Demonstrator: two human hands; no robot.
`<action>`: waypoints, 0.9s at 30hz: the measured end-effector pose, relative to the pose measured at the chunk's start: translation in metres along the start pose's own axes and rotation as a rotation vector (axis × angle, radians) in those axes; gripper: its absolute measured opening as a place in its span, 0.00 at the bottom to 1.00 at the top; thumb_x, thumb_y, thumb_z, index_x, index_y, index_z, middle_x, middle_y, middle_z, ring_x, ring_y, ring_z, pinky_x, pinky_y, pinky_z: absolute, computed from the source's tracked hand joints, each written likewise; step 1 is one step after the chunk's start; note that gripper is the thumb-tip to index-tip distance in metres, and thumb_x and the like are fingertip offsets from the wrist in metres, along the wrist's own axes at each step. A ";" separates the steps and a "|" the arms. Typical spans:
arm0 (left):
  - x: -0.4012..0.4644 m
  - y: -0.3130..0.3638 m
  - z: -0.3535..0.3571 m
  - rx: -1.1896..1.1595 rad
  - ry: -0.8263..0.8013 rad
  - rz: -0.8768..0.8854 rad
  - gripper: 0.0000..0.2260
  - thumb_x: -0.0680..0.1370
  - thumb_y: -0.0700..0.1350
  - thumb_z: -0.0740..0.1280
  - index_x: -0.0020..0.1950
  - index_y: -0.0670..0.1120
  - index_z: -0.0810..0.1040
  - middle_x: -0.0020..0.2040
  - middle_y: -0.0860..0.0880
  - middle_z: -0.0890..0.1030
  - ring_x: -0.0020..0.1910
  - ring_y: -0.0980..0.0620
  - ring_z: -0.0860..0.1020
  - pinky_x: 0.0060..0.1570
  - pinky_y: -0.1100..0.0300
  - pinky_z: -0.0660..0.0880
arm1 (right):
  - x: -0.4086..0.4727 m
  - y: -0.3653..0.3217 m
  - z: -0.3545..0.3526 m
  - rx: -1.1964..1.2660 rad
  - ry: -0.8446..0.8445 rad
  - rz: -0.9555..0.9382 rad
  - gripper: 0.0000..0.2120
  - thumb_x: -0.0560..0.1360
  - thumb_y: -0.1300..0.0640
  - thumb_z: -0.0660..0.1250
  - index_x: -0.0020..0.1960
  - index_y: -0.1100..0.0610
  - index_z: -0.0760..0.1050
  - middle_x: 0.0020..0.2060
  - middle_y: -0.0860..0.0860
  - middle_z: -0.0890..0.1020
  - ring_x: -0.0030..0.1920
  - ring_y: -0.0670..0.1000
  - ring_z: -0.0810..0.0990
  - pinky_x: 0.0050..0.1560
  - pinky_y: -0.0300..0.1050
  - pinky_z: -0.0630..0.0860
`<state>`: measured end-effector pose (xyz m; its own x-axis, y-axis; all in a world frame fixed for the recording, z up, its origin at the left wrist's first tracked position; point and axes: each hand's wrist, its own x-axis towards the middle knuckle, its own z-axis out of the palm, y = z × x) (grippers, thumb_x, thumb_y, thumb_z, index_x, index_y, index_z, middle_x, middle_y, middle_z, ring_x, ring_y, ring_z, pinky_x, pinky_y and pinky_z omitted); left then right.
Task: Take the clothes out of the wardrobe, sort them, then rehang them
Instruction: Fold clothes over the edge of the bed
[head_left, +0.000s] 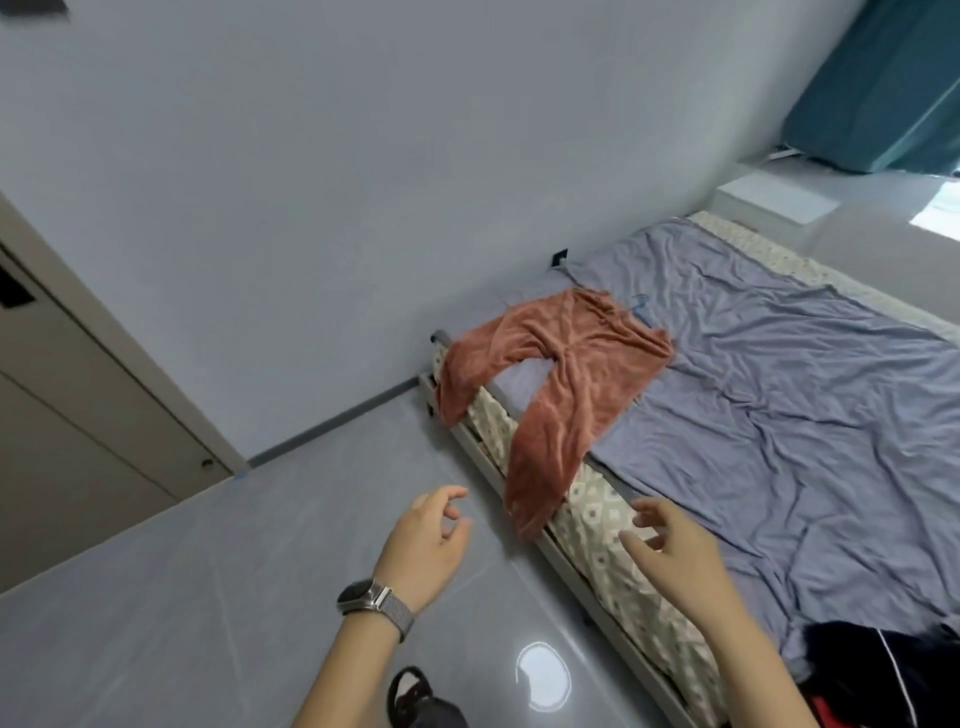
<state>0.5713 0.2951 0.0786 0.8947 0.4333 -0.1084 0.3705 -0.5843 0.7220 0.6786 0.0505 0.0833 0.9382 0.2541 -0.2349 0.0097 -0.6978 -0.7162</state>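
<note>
Reaching out over the bed's edge, you had both hands free and holding nothing. Your left hand (426, 540), the one with the watch (363, 597) on its wrist, hung over the grey floor (208, 597) with its fingers loosely bent. Your right hand (670, 540) hovered over the patterned mattress side (597, 525), fingers spread and slack, near the lowest hem of the garment but not touching it. Down in the corner, a dark pile of clothes (883, 670) sat on the sheet beside your right arm.

Further out lay the rust-pink trousers (566, 374), waist up on the blue-grey sheet (805, 415), both legs spilling over the bed's edge. They looked soft, light and limp, likely to sag and slide if lifted by one leg, so the waistband seemed the sound place to take hold, one hand at each side. A thin blue hanger (641, 307) appeared to lie just beyond the waist, though it was too faint to be sure. Far off were the wardrobe door (78, 415) on the left and the teal curtain (883, 83) on the right.
</note>
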 end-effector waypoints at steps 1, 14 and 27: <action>0.018 -0.005 -0.005 0.013 -0.018 -0.001 0.14 0.77 0.44 0.64 0.62 0.50 0.74 0.48 0.54 0.74 0.40 0.59 0.74 0.51 0.59 0.74 | 0.014 -0.005 0.004 0.002 0.003 0.015 0.13 0.72 0.54 0.71 0.54 0.47 0.72 0.48 0.46 0.80 0.42 0.46 0.80 0.47 0.43 0.74; 0.302 -0.003 -0.044 0.076 -0.204 0.191 0.14 0.77 0.45 0.63 0.62 0.51 0.73 0.47 0.55 0.73 0.40 0.60 0.74 0.43 0.69 0.71 | 0.213 -0.069 0.039 0.106 0.150 0.220 0.13 0.74 0.59 0.68 0.58 0.53 0.73 0.51 0.49 0.79 0.43 0.45 0.80 0.35 0.34 0.72; 0.533 0.030 0.028 0.099 -0.356 0.226 0.15 0.77 0.46 0.64 0.64 0.50 0.71 0.51 0.54 0.72 0.40 0.63 0.73 0.44 0.72 0.71 | 0.429 -0.064 0.006 0.055 0.153 0.355 0.11 0.74 0.60 0.69 0.53 0.51 0.72 0.45 0.47 0.78 0.41 0.49 0.80 0.44 0.42 0.71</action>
<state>1.0667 0.4893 0.0234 0.9799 0.0332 -0.1967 0.1620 -0.7080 0.6874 1.0784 0.2085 0.0247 0.9207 -0.1029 -0.3766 -0.3397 -0.6864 -0.6430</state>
